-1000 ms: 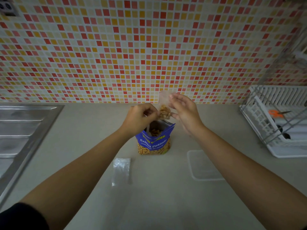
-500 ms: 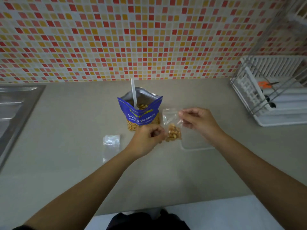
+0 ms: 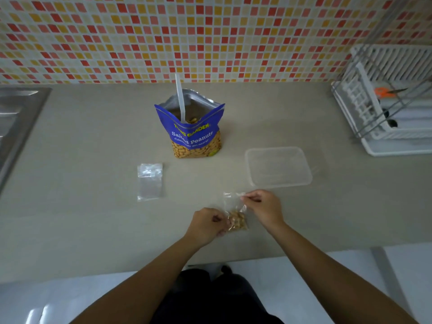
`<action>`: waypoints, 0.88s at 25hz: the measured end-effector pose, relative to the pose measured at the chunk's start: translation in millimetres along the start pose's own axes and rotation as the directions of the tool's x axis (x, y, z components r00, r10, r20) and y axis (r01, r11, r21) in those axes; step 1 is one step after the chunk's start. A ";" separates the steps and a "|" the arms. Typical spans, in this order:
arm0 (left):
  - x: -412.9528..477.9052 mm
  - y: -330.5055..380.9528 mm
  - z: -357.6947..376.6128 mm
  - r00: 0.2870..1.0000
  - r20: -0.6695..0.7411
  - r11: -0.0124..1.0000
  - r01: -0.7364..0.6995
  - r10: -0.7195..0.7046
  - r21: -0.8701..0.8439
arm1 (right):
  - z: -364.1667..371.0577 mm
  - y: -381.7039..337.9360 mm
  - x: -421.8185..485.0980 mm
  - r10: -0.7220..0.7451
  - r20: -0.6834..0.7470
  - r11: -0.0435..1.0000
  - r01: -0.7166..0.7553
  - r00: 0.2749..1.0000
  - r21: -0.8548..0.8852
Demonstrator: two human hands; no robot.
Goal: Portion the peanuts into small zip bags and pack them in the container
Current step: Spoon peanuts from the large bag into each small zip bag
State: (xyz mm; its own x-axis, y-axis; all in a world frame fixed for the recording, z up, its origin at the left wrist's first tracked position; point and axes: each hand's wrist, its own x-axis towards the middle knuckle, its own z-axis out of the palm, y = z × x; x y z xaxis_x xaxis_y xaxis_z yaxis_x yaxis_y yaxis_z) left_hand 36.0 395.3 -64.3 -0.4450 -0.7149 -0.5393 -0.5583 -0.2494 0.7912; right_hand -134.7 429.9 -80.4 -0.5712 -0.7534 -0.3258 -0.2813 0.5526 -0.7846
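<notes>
While the spoon (image 3: 180,99) bowl hides in the "Salted Peanuts" pouch (image 3: 194,136) at 12 o'clock, left hand (image 3: 208,224) and right hand (image 3: 264,208) pinch the zip bag (image 3: 236,218).

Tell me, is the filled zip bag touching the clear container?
Apart. The head view shows a strip of counter between the filled zip bag, pinched by the left hand and right hand, and the clear container.

**Portioning peanuts at the desk**

Pinched between left hand (image 3: 207,224) and right hand (image 3: 263,206): clear small zip bag (image 3: 236,219), peanuts at bottom. Behind, upright open blue peanut pouch (image 3: 194,136). Flat leftward, empty zip bag (image 3: 150,181); rightward, clear container (image 3: 278,166).
</notes>
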 end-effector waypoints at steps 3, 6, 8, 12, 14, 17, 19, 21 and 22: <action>2.2 0.8 9.5 1.000 -0.017 0.998 0.001 0.000 0.056 | -2.0 3.7 5.2 0.009 -0.038 0.999 -0.011 0.999 -0.052; 2.8 0.9 13.5 0.998 -0.030 0.988 -0.054 0.059 0.144 | -1.4 -0.5 5.2 0.011 -0.041 0.995 -0.015 0.999 -0.095; 1.5 1.0 10.8 0.996 -0.044 0.977 -0.063 0.073 0.204 | -2.2 -6.0 3.3 0.016 -0.052 0.993 -0.022 0.999 -0.120; -2.3 -2.3 -19.5 0.975 -0.199 0.966 -0.050 0.103 0.255 | -8.8 -11.9 -13.9 -0.074 -0.071 0.966 0.053 0.995 -0.254; -2.0 -8.8 -50.5 0.909 -0.403 0.975 -0.015 0.104 0.220 | 1.0 -17.4 -28.6 -0.259 -0.014 0.934 0.247 0.966 -0.260; 5.8 -19.1 -101.5 0.732 -0.672 0.980 0.031 0.111 0.196 | 35.6 -32.0 -36.6 -0.515 0.185 0.786 0.547 0.837 -0.287; 17.2 -26.8 -128.7 0.665 -0.742 0.975 0.095 0.089 0.202 | 64.6 -42.8 -29.0 -0.541 0.321 0.695 0.628 0.777 -0.349; 29.1 -33.7 -144.6 0.685 -0.728 0.968 0.187 -0.008 0.166 | 90.0 -49.4 -19.1 -0.543 0.354 0.621 0.648 0.761 -0.440; 34.2 -36.2 -149.1 0.705 -0.707 0.960 0.234 -0.057 0.156 | 100.2 -51.5 -15.3 -0.509 0.389 0.598 0.641 0.768 -0.482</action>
State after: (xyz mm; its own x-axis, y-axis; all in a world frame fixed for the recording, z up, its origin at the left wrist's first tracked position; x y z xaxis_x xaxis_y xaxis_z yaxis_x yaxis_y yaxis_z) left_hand 145.4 282.5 -68.4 0.2135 -0.9516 -0.2210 -0.7487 -0.3047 0.5887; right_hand -34.2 377.2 -87.8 0.0046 -0.9984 -0.0558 -0.9057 0.0195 -0.4235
